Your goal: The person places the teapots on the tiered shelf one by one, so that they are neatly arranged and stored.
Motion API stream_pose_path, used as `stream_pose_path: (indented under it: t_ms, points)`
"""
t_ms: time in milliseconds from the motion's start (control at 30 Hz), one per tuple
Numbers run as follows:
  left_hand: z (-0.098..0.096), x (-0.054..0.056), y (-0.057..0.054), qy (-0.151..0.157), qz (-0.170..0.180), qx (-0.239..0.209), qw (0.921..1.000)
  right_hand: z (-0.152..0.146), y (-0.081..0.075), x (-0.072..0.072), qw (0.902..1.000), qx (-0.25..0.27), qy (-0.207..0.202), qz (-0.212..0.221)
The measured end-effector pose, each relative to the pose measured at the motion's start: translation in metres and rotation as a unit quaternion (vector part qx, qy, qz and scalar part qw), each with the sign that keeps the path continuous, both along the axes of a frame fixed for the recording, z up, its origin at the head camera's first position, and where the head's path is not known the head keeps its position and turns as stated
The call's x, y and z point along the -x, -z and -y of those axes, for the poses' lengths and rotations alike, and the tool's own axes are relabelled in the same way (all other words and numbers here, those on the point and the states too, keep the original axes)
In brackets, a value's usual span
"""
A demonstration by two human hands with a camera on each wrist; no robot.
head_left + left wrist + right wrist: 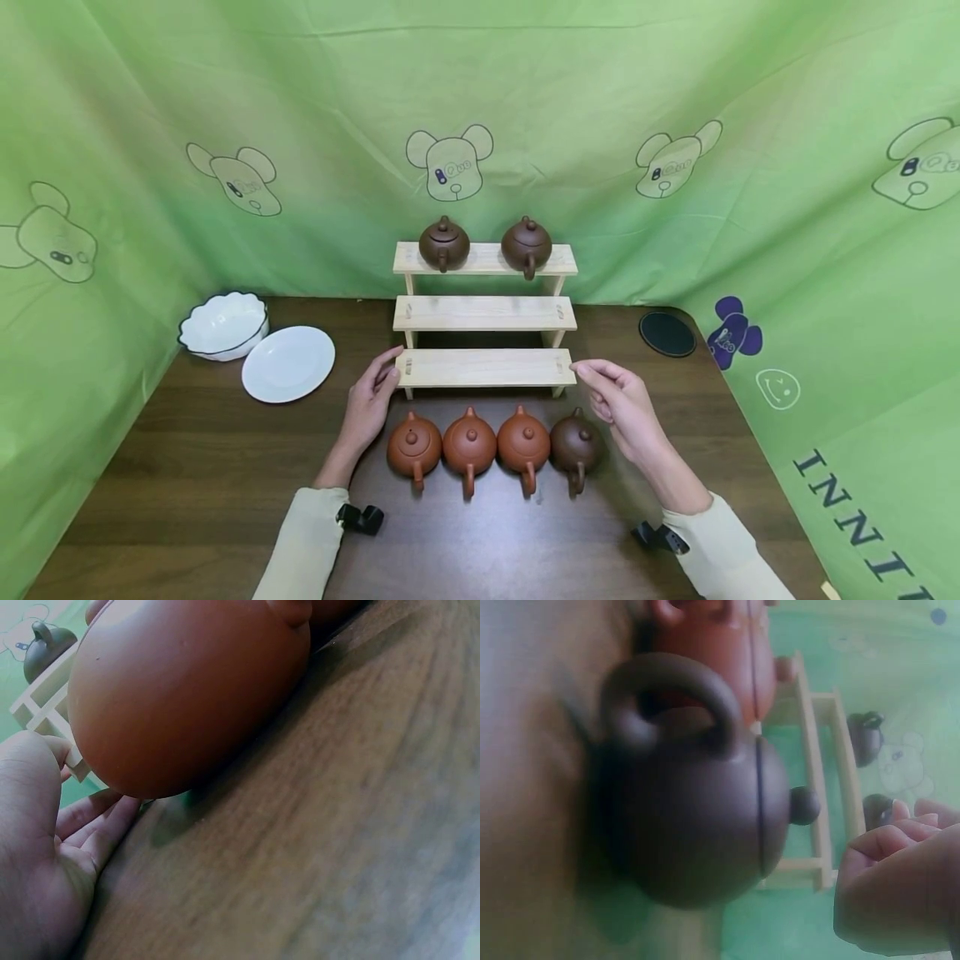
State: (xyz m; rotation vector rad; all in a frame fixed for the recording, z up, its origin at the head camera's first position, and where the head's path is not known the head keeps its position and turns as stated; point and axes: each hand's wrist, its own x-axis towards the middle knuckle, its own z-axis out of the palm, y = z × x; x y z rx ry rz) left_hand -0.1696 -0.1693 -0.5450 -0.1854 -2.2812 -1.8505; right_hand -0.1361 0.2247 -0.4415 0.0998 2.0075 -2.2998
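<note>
A three-tier wooden display stand (484, 367) stands at the middle of the table. My left hand (371, 398) holds the left end of its lowest shelf, thumb on the front corner and index finger along the end. At the opposite end, my right hand (621, 404) pinches the shelf's corner between thumb and index finger, the other fingers curled. In front of the stand sit three reddish-brown teapots, among them the leftmost teapot (187, 697) beside my left hand. A dark brown teapot (697, 810) ends the row near my right hand.
Two dark brown teapots, a left one (444, 243) and a right one (527, 243), sit on the top shelf. A white scalloped bowl (225, 325) and a white plate (288, 364) are at the left. A black oval coaster (667, 333) lies at the right. Green curtains (570, 83) surround the table.
</note>
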Motion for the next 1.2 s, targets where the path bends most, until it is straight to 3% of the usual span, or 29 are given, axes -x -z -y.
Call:
stream_pose_path:
  t_ms: [33, 167, 400, 600, 900, 1200]
  points:
    - [0.001, 0.003, 0.007, -0.003, -0.011, 0.0, 0.9999, -0.001, 0.001, -0.003, 1.0, -0.003, 0.0, 0.003]
    - [0.003, 0.004, 0.014, -0.001, -0.036, -0.006, 0.9993, -0.006, 0.006, -0.016, 0.9998, -0.015, 0.003, 0.015]
    - [0.004, 0.006, 0.011, 0.0, -0.033, -0.004, 0.9994, -0.015, 0.02, -0.039, 0.9997, -0.025, 0.007, -0.001]
    - [0.005, 0.008, 0.018, 0.005, -0.05, -0.01, 0.9987, -0.022, 0.03, -0.057, 0.9992, -0.036, 0.018, -0.002]
    - [0.005, 0.007, 0.018, 0.004, -0.042, -0.002, 0.9991, -0.03, 0.046, -0.082, 0.9975, -0.06, 0.028, 0.025]
    - [0.0, 0.0, 0.006, -0.003, -0.016, 0.004, 0.9999, -0.035, 0.058, -0.095, 0.9937, -0.096, 0.013, 0.055]
